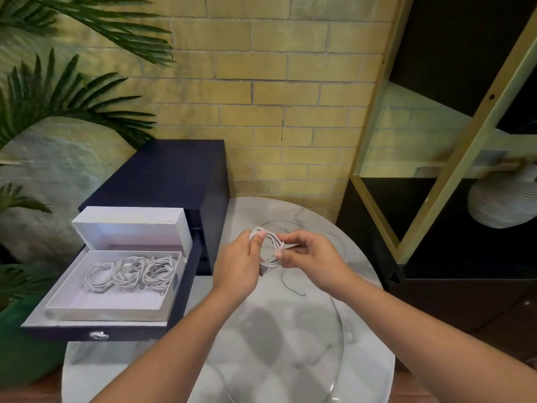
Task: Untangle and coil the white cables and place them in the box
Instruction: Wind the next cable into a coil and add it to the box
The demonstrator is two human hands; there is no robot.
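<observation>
Our left hand (238,263) grips the coil (271,238), thumb over the loops; our right hand (306,257) pinches its other side. We'd best clamp the loops flat and wind in the loose tail (303,294) trailing below. The cable is thin, white and evenly looped, between both hands. The box (104,314) sits left of the left hand.

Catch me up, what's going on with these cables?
A person's left hand grips a half-wound white cable coil above the marble table, while the right hand pinches its wraps. Its loose tail hangs to the tabletop. Several finished coils lie in the open white box on the drawer.
</observation>
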